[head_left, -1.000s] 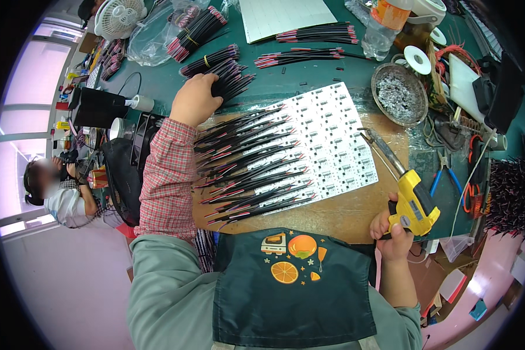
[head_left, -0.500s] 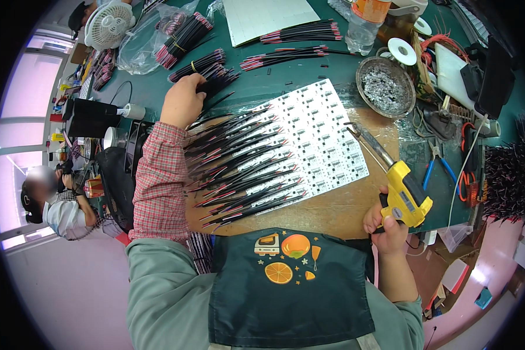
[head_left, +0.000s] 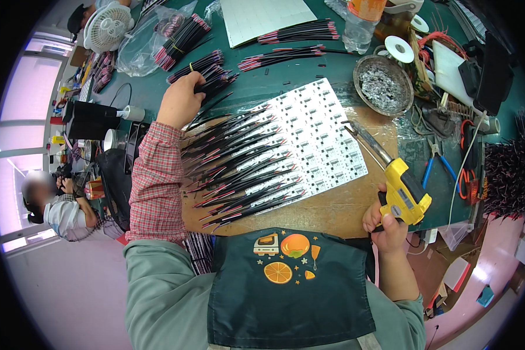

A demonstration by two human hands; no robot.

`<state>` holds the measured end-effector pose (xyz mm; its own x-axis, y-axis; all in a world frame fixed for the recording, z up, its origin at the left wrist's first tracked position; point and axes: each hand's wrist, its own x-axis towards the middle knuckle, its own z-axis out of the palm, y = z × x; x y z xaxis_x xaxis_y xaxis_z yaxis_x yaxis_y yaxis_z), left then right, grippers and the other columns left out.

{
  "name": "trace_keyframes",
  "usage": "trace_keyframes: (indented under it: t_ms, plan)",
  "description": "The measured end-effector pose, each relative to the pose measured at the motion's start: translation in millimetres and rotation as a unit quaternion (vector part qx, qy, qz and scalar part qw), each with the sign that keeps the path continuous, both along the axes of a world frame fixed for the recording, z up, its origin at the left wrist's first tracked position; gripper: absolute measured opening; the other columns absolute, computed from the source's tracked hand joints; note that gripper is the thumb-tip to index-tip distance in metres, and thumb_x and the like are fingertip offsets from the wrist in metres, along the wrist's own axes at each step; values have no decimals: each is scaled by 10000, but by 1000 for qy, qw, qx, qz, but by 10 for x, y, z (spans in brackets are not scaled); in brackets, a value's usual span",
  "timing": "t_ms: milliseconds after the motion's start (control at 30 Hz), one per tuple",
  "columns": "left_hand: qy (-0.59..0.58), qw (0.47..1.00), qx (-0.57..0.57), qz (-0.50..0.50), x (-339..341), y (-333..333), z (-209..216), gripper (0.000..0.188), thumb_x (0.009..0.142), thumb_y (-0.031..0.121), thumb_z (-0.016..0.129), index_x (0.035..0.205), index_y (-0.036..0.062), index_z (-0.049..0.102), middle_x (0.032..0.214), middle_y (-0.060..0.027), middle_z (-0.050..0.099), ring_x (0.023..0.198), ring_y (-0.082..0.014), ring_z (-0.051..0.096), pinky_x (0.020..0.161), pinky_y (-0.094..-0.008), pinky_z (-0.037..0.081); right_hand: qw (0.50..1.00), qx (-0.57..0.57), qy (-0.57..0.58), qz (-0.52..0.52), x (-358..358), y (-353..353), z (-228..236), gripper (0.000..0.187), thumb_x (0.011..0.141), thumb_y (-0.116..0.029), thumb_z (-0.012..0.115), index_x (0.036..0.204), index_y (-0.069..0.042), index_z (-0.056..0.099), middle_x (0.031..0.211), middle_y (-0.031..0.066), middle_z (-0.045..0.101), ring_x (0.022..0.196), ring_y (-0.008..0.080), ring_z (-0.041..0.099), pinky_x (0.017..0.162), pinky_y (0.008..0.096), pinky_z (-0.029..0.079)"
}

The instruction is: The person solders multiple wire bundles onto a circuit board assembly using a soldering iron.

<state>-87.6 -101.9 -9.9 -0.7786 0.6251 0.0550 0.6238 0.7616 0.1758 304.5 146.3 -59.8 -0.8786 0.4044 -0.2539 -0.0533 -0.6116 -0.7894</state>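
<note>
My left hand (head_left: 182, 102) is at the far left of the work board, its fingers curled against a loose pile of black wires (head_left: 219, 86) with red ends. The fingertips are partly hidden there. In my right hand (head_left: 386, 226) is a yellow soldering gun (head_left: 403, 192), gripped by its black trigger handle. Its bent metal tip points up and left, over the right part of a white sheet of circuit boards (head_left: 324, 137). Rows of black and red wires (head_left: 239, 160) lie across the sheet's left part, jutting past its edge.
A round metal bowl (head_left: 360, 93) of solder scraps stands beyond the sheet. Blue-handled pliers (head_left: 429, 169) lie at right. More wire bundles (head_left: 184, 41), a plastic bottle (head_left: 359, 29) and a white panel (head_left: 268, 17) are at the back. A person (head_left: 67, 204) sits at far left.
Almost nothing differs. The whole view has shifted slightly; my left hand stays at the wire pile, and my right hand still holds the soldering gun.
</note>
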Motion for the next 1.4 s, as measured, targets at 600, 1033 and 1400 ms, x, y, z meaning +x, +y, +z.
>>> trace_keyframes:
  t_ms: [600, 1033, 1400]
  plan:
    - [62, 994, -19, -85, 114, 92, 111, 267, 872, 151, 550, 1105, 22, 574, 972, -172, 609, 932, -360, 592, 805, -436, 473, 1000, -4, 11, 3, 6, 0, -14, 687, 794, -272, 693, 1326, 15, 367, 667, 30, 442, 554, 121, 443, 510, 254, 377]
    - [248, 861, -379, -232, 435, 654, 354, 106, 801, 136, 534, 789, 93, 631, 789, -27, 609, 792, -206, 589, 675, -342, 423, 1000, 11, -14, -8, -20, -16, 10, 714, 771, -348, 719, 1297, 1, 386, 629, 14, 430, 496, 128, 424, 469, 262, 371]
    - [98, 955, -198, -198, 356, 652, 151, 199, 810, 111, 549, 975, 56, 646, 825, -120, 627, 796, -281, 628, 687, -437, 495, 1000, -21, 5, 8, 26, 12, 0, 674, 799, -239, 680, 1340, -1, 356, 691, 36, 447, 570, 127, 439, 526, 260, 378]
